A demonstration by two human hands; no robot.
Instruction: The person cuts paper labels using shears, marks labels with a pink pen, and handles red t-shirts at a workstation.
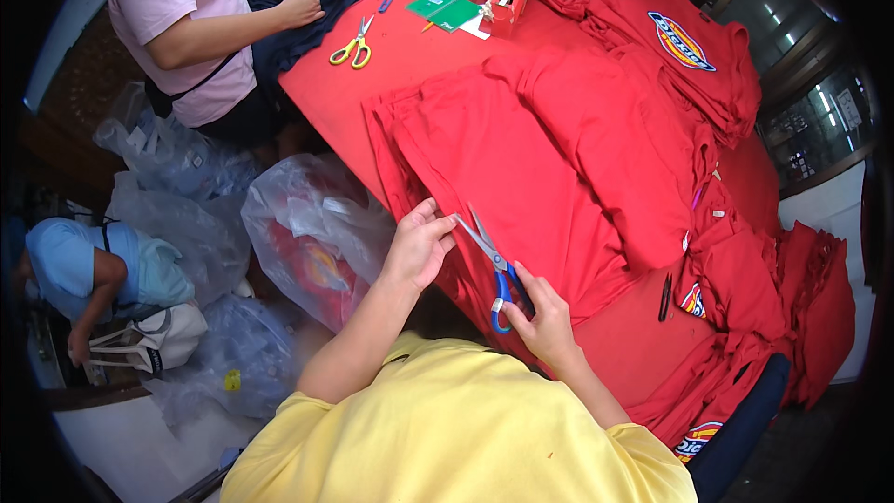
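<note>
My right hand (548, 324) grips a pair of scissors (504, 272) by its blue handles. The blades are parted and point up and left. My left hand (419, 247) is closed in a pinch beside the blade tips, at the near left edge of a large red garment (521, 168). Whatever lies between its fingertips is too small to make out. The garment is spread in folds over the red-topped table (321, 84), with part hanging past the edge.
Yellow-handled scissors (353, 52), green packets (447, 9) and a red holder (507, 11) lie farther back. Red shirts (680, 47) are piled at right, near a black pen (665, 298). Plastic bags (317, 224) fill the left floor. A pink-shirted person (191, 28) handles dark cloth; a blue-shirted person (79, 261) bends over.
</note>
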